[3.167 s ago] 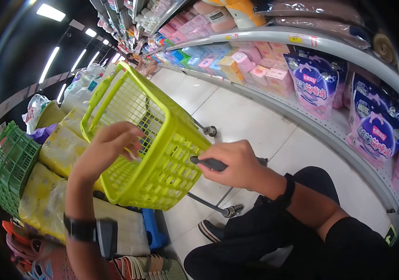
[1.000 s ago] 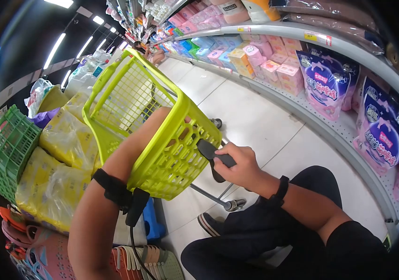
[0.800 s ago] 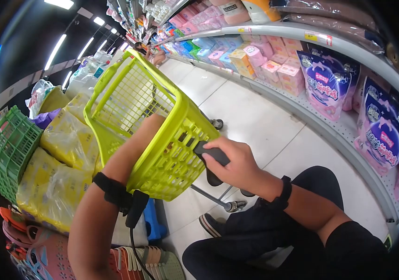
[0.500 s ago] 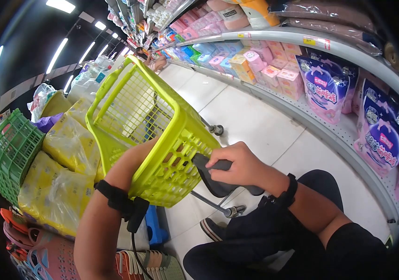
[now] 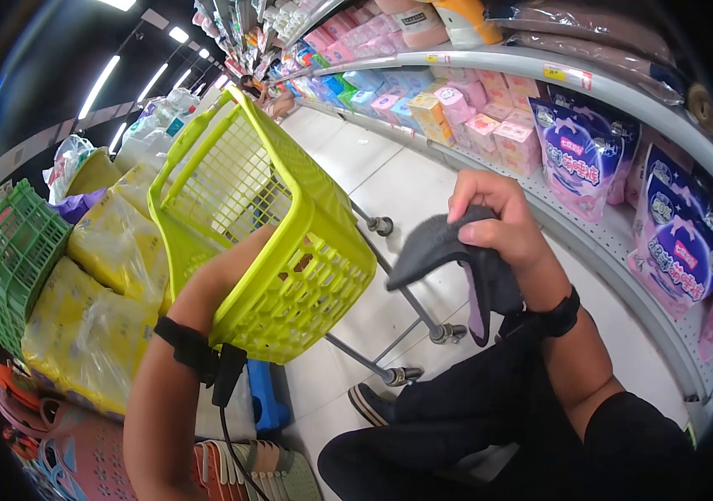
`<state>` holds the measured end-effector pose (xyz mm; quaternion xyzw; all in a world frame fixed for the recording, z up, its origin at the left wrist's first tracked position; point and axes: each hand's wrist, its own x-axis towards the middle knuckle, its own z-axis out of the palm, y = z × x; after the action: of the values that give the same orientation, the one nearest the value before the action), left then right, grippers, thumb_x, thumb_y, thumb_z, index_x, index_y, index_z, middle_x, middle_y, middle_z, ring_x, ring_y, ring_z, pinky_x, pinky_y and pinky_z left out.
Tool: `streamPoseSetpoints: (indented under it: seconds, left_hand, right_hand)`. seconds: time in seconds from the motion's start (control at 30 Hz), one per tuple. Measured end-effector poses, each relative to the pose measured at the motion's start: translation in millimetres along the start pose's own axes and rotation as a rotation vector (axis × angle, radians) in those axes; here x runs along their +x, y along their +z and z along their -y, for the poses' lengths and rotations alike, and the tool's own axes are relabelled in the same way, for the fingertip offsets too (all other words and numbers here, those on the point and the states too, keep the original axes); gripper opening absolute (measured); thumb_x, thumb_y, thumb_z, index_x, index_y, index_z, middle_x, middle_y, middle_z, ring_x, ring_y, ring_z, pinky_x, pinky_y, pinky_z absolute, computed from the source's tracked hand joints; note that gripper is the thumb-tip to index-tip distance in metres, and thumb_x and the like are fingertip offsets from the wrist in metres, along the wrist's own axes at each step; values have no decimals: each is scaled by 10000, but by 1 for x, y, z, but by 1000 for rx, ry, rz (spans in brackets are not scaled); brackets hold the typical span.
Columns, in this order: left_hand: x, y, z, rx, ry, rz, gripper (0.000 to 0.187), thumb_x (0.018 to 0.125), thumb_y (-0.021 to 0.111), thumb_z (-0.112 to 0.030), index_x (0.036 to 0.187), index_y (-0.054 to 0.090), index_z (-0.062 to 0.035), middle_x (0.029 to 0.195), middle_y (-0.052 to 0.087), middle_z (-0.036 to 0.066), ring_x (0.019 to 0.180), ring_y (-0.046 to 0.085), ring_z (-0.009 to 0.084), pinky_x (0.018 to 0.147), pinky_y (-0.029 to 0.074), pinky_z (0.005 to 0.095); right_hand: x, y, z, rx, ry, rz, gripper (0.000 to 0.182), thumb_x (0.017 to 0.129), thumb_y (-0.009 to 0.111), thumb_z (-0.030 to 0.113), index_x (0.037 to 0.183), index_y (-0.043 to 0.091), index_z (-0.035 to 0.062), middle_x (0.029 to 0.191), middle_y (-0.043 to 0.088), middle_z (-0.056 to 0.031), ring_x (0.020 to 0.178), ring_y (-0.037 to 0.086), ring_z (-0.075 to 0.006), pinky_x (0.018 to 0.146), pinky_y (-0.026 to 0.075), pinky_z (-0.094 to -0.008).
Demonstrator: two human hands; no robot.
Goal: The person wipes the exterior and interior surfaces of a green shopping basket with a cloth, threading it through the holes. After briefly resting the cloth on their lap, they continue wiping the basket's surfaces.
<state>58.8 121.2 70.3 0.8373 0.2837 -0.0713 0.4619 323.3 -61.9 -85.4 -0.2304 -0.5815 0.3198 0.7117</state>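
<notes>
My right hand [image 5: 498, 213] pinches a dark grey cloth [image 5: 427, 249] between thumb and fingers, to the right of the cart basket. The cloth looks folded and fuzzy, with a lilac inner side showing where it hangs open. A lime-green shopping cart basket [image 5: 323, 292] with honeycomb holes stands tilted in my view. Over its near rim, my left forearm reaches down inside. Bits of my left hand [image 5: 299, 262] show through the holes, but its fingers are mostly hidden by the basket wall. Black bands with a cable sit around my wrists.
Shelves on the right carry purple-and-pink bags [image 5: 573, 159] and pink boxes [image 5: 515, 142]. To the left lie yellow plastic-wrapped packs [image 5: 118, 250], a green basket [image 5: 18, 259] and several slippers [image 5: 269, 472]. Cart wheels [image 5: 448, 333] rest on the tiled floor. A person crouches far down the aisle.
My right hand has lifted the grey cloth up and to the right, away from the basket wall, and it has unfolded somewhat. The basket has shifted slightly left in view.
</notes>
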Motion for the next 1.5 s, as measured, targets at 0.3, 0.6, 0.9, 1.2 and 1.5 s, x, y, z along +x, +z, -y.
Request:
streamPoseSetpoints:
  seconds: [0.3, 0.6, 0.9, 1.2, 1.5]
  left_hand:
    - [21, 7, -12, 33, -54, -119, 340, 999, 644, -293, 1221, 661, -36, 1000, 679, 15, 823, 628, 89, 702, 518, 268]
    - [27, 9, -16, -24, -107, -140, 344, 999, 642, -303, 1214, 664, -35, 986, 677, 12, 809, 625, 84, 692, 515, 266]
    - [12, -7, -5, 1, 0, -13, 481, 857, 767, -173, 1295, 623, -38, 1008, 633, 37, 867, 633, 146, 770, 529, 297]
    - [0, -13, -1, -40, 73, 125, 512, 817, 788, -121, 1296, 625, -40, 1033, 630, 37, 874, 630, 156, 794, 523, 304]
    - [-2, 8, -21, -23, -51, -45, 337, 872, 769, -220, 1123, 688, -10, 864, 667, -1, 760, 620, 81, 684, 499, 244]
  right_hand:
    - [-2, 83, -27, -567, -476, -306, 185, 755, 764, 66, 924, 688, 70, 796, 703, -86, 658, 708, -249, 594, 539, -307]
    - [1, 88, -69, -665, -554, -292, 214, 748, 763, 15, 933, 661, 45, 689, 660, -71, 540, 649, -218, 507, 485, -306]
    - [-5, 91, -72, -591, -247, -287, 242, 833, 669, -4, 1048, 572, 51, 831, 645, -109, 674, 656, -250, 627, 502, -324]
    - [-2, 99, -65, -720, -418, -168, 548, 811, 678, 3, 1344, 623, 122, 832, 626, -96, 649, 630, -275, 559, 506, -354]
    - [-4, 119, -55, -1199, -331, -179, 508, 792, 683, 121, 1296, 689, 190, 762, 573, -35, 591, 629, -219, 481, 493, -348]
